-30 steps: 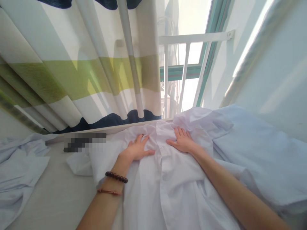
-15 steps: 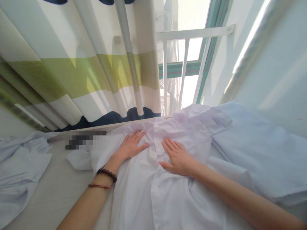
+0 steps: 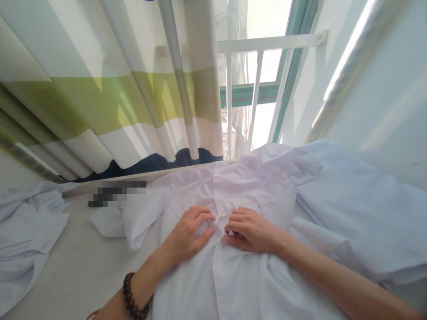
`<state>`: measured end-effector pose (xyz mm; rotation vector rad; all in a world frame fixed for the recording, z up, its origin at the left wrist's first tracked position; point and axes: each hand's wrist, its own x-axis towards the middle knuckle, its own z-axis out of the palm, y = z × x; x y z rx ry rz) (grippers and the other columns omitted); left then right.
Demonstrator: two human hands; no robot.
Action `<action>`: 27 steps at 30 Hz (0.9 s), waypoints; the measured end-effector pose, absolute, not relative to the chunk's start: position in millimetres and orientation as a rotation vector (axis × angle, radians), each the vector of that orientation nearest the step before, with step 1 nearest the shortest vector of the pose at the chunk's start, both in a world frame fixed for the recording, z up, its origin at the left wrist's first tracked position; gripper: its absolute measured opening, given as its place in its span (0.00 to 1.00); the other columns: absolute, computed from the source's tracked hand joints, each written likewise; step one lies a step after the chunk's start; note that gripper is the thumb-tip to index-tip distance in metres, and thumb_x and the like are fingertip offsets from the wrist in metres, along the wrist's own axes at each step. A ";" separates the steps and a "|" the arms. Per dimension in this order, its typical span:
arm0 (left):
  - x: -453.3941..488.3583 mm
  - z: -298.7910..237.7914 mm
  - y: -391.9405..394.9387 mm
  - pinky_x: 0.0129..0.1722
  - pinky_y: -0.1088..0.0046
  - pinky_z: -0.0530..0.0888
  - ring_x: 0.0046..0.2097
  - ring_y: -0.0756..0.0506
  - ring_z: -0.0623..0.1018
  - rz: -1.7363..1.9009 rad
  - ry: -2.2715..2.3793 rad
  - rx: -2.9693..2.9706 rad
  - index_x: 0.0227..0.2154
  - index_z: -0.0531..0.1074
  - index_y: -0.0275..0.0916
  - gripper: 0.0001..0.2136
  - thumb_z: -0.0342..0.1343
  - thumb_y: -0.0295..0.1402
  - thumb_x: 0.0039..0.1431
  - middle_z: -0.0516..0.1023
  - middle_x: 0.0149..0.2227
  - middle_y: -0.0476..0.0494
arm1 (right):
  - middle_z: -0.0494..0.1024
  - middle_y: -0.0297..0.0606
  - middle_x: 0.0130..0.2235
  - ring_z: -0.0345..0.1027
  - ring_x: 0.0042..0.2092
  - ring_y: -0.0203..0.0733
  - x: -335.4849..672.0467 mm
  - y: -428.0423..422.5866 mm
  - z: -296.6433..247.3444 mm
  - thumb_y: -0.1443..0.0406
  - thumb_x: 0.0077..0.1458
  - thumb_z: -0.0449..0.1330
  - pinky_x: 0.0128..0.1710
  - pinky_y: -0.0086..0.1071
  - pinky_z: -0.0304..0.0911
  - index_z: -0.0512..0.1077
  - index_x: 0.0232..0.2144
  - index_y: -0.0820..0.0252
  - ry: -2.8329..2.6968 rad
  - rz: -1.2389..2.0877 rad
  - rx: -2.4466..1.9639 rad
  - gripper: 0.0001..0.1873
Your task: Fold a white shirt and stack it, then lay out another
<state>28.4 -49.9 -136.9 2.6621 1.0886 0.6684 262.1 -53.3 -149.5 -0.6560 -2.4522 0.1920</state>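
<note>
A white button-front shirt (image 3: 247, 284) lies spread with its front facing up and its placket running down the middle. My left hand (image 3: 193, 231) rests over the left side of the placket, fingers curved, with a gap between thumb and fingertips. Opposite it, my right hand (image 3: 251, 229) is curled on the right side of the placket, its thumb a little apart from the bent fingers. Both hands' fingertips are close to the placket and hold no visible fold of cloth. Dark beads of a bracelet (image 3: 128, 295) circle my left wrist.
More white garments lie at the left (image 3: 30, 249) and the right (image 3: 360, 209). A pixelated dark patch (image 3: 115, 192) covers something beside the shirt's left sleeve. Beyond stand a striped curtain (image 3: 93, 102), a white railing (image 3: 267, 43) and a window. A wall rises at the right.
Both hands have slid down the shirt toward me. Their flat, stretched fingers have bent inward near the placket. The shirt's left sleeve has shifted slightly.
</note>
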 end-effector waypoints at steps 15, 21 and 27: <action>17.9 -130.8 -50.4 0.66 0.51 0.50 0.66 0.40 0.57 0.210 1.018 2.751 0.59 0.65 0.49 0.20 0.47 0.33 0.65 0.59 0.66 0.46 | 0.74 0.32 0.20 0.64 0.23 0.33 264.1 -64.9 -144.3 0.61 0.64 0.49 0.29 0.27 0.56 0.72 0.24 0.59 -2.323 0.568 -0.996 0.20; 22.4 -130.2 -53.1 0.66 0.51 0.51 0.65 0.40 0.60 0.255 1.032 2.793 0.58 0.67 0.50 0.24 0.48 0.25 0.59 0.63 0.63 0.45 | 0.76 0.32 0.21 0.67 0.23 0.35 254.6 -67.2 -142.3 0.57 0.60 0.54 0.26 0.27 0.54 0.73 0.25 0.58 -2.273 0.528 -1.252 0.17; 18.5 -137.9 -41.8 0.66 0.47 0.43 0.68 0.37 0.50 0.153 1.251 2.734 0.64 0.56 0.52 0.26 0.49 0.41 0.63 0.50 0.69 0.47 | 0.75 0.30 0.21 0.65 0.22 0.32 258.2 -71.7 -147.5 0.63 0.59 0.56 0.26 0.26 0.53 0.71 0.30 0.57 -2.422 0.444 -0.917 0.07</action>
